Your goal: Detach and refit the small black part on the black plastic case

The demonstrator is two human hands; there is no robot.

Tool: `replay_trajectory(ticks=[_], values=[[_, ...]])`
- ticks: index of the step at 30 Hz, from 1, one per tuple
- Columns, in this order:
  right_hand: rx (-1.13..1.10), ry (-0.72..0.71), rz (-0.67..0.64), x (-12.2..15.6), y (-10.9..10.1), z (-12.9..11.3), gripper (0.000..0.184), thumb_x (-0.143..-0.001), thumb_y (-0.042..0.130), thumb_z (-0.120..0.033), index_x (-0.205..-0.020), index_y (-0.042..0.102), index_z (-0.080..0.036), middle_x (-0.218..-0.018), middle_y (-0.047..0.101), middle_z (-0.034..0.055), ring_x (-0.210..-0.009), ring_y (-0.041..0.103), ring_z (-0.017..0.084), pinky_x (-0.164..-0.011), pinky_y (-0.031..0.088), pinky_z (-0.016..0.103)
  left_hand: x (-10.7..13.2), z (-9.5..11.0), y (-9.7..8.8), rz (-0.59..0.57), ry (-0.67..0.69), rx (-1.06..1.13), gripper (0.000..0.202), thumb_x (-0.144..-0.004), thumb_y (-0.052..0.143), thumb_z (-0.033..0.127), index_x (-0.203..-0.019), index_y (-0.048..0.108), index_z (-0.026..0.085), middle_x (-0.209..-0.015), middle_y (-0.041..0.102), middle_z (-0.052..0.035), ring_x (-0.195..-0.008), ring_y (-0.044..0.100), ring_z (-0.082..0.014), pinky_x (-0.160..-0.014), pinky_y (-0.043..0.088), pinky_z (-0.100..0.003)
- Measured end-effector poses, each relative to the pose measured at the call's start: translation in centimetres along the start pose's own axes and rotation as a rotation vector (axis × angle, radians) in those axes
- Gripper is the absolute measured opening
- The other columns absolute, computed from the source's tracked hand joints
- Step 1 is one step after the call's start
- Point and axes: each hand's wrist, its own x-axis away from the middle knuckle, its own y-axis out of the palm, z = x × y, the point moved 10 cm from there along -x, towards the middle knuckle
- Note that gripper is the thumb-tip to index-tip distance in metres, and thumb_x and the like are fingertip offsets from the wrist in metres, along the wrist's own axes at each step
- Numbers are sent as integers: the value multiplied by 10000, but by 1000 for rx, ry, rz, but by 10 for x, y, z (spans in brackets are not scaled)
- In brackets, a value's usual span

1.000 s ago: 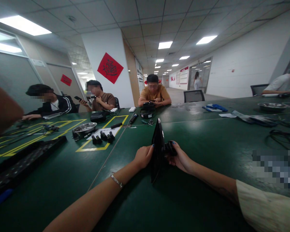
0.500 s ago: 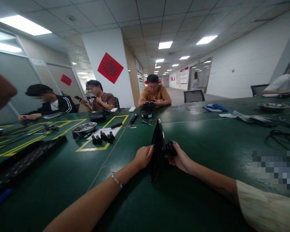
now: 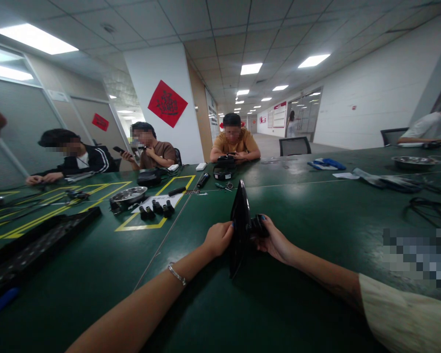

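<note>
A flat black panel with a glossy face, perhaps a screen, stands on edge in front of me, seen nearly side-on. Behind it, on its right side, sticks out a short round black piece. My left hand is closed at the panel's left side, thumb against its surface; the other fingers are partly hidden. The fingers of my right hand wrap round the black piece, thumb on top. The panel's lower edge is close to the green table, but I cannot tell whether it touches.
Several black cylindrical parts stand on a paper beside a metal bowl at left. Nearer lies a long black tray. Small tools lie beyond the panel. Black cables are at right. Co-workers sit around the table.
My hands and the panel hold almost the same position. At the far left, a blurred skin-coloured shape has shifted slightly left. A distant person in the corridor has moved left.
</note>
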Motion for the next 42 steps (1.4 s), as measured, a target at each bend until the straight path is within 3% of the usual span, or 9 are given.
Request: replay_trajectory(ticks=[8, 16, 22, 34, 42], values=[[-20, 6, -13, -1, -1, 1, 434, -805, 442, -559, -1107, 272, -298, -692, 532, -29, -457, 507, 110, -402, 264, 191, 0, -2, -1, 17, -30, -16, 551, -919, 88, 401, -730, 553, 174, -713, 617, -60, -681, 577, -171, -629, 365, -249], [1, -18, -6, -1, -1, -1, 445, -794, 447, -549, -1114, 266, -297, -669, 520, -42, -429, 495, 106, -382, 241, 184, 0, 1, 1, -6, 11, -21, 448, -908, 172, 360, -824, 571, 172, -823, 645, -70, -792, 596, -190, -686, 387, -252], [-6, -5, 4, 1, 0, -1, 450, -794, 453, -537, -1123, 265, -293, -666, 517, -35, -434, 493, 107, -389, 255, 185, 1, 0, -1, 13, -9, -11, 559, -919, 79, 415, -746, 552, 171, -735, 623, -66, -707, 585, -182, -647, 377, -260], [-3, 1, 17, 0, -1, -1, 436, -800, 448, -508, -1132, 270, -289, -656, 518, -32, -435, 488, 111, -392, 259, 188, 1, 2, -1, 2, 6, 9, 458, -909, 174, 383, -821, 576, 181, -810, 643, -66, -793, 593, -190, -697, 388, -256], [4, -15, -4, 1, 1, -3, 418, -800, 445, -520, -1105, 280, -287, -678, 531, -30, -437, 488, 104, -395, 258, 189, 0, -5, 1, 14, -32, -11, 536, -918, 105, 398, -746, 561, 174, -725, 623, -66, -707, 585, -182, -653, 376, -262]])
